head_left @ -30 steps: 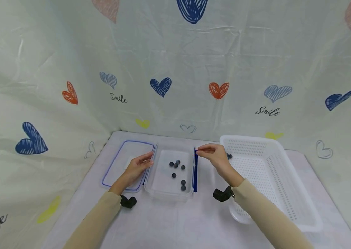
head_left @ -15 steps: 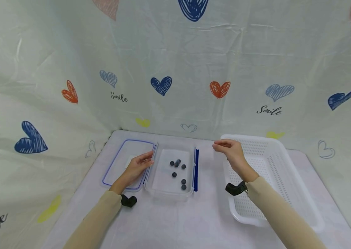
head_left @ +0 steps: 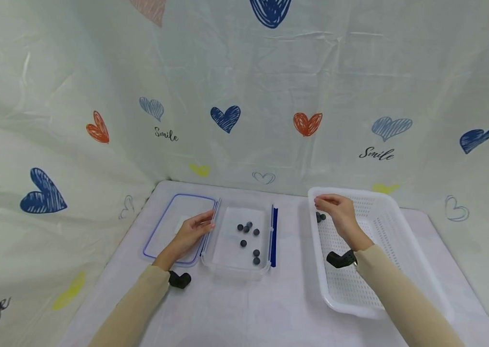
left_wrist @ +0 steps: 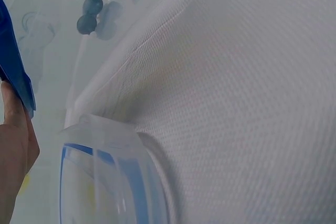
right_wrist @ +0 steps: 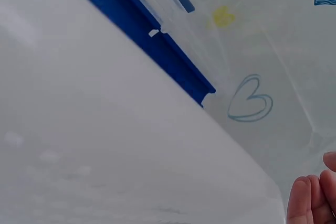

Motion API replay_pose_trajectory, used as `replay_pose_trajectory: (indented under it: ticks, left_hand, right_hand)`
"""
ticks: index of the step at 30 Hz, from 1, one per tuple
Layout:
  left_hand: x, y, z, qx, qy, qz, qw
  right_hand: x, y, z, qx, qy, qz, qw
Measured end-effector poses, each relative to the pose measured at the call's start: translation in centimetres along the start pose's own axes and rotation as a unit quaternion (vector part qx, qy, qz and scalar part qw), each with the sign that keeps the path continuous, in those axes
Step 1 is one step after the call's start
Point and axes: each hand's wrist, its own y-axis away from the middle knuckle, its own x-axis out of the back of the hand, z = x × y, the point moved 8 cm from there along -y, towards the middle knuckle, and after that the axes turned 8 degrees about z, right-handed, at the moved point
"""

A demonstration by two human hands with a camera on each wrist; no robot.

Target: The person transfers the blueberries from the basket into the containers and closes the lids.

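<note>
My left hand (head_left: 193,233) holds the left side of a clear plastic box (head_left: 235,265), its thumb and fingers at the rim and blue side flap; the left wrist view catches the hand at the flap (left_wrist: 16,59). Several small dark balls (head_left: 243,243) lie on the box floor. My right hand (head_left: 340,212) is raised over the left rear of a white perforated basket (head_left: 335,294), thumb tip near the fingers and no ball visible there. Just below its fingertips, a few dark balls (head_left: 323,217) sit in the basket. Fingertips (right_wrist: 300,192) show at the corner of the right wrist view.
A clear lid (head_left: 162,229) with a blue seal lies flat left of the box, partly behind my left hand. The box's right-side blue flap (head_left: 274,241) hangs outward, facing the basket. A heart-printed curtain (head_left: 266,72) rises behind the white table (head_left: 261,318).
My right hand has moved right, from the box's right edge to over the basket's left rear. My left hand stays at the box, and the balls inside it keep their places.
</note>
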Motion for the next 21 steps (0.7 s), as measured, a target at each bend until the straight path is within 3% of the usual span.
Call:
replay_pose_trajectory:
  ticks: [9,15,21]
  left_hand:
    - [0.0,0.1,0.2,-0.004,0.007,-0.001,1.0]
    - [-0.2,0.2,0.3,0.007,0.013,-0.001,0.9999]
    - [0.0,0.2,0.3,0.013,-0.013,0.005,0.9998]
  right_hand:
    - [1.4,-0.5,1.3,-0.008,0.011,0.013,1.0]
    - [2.4,-1.0,2.5,-0.002,0.067,0.033,0.997]
    - [3.3,-1.7,4.0,-0.009,0.126,0.06,0.99]
